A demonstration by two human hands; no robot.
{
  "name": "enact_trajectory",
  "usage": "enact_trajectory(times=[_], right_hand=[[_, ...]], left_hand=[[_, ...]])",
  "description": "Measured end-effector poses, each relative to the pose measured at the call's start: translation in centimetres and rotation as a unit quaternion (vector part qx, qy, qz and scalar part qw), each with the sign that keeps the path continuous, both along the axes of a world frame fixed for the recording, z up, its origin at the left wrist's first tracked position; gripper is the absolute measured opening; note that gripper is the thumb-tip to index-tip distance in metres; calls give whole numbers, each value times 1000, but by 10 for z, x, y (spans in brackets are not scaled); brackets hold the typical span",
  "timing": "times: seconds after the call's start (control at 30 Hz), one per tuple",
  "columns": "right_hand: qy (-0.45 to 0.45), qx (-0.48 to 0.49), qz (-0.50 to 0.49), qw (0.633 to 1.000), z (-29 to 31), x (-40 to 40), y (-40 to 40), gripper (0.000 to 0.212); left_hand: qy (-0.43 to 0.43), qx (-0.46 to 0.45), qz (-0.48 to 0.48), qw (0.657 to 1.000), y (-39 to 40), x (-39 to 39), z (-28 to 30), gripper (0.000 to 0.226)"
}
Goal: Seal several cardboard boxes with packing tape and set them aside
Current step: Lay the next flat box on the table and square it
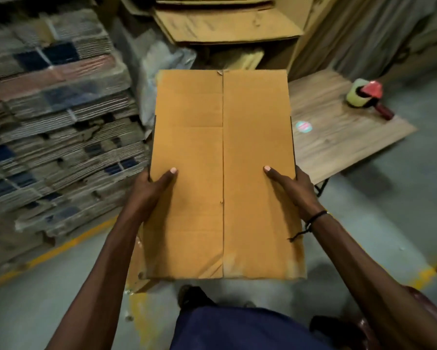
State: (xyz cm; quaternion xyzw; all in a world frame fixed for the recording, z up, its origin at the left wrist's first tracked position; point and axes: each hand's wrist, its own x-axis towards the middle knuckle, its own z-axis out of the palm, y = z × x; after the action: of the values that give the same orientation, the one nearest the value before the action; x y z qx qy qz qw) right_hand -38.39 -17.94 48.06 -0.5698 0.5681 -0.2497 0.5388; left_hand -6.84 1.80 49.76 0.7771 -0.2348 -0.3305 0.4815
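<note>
- The cardboard box point(222, 173) is carried in front of the person at about waist height, above the floor and just left of the low wooden table point(338, 137); its right edge overlaps the table's near corner in this view.
- The left hand point(154, 188) grips the box's left edge and the right hand point(292, 188) the right edge. Each thumb lies flat on the top face; the fingers wrap under the sides and are hidden, so how far they curl cannot be told.
- The box's long axis runs straight away from the person, and its closed top faces up at the camera. The centre seam point(223, 173) between the 2 flaps follows that same axis.
- No tape is clearly visible along the seam, though a pale sheen at the near end leaves this uncertain. If it is untaped, the flaps could spring open when the thumbs lift.
- Both hands sit at the near half, so the far end could dip or slip.
- The tape dispenser point(366, 97) lies on the table, well apart from both hands, and setting the box down carelessly could knock it off.
</note>
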Motion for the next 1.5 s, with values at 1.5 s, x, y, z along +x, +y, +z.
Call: enact_trajectory(times=[1.5], right_hand=[[341,-279,288,850,-67,-26,-525,84]], left_hand=[[-387,215,-61,895,-507,-152,-76,69]])
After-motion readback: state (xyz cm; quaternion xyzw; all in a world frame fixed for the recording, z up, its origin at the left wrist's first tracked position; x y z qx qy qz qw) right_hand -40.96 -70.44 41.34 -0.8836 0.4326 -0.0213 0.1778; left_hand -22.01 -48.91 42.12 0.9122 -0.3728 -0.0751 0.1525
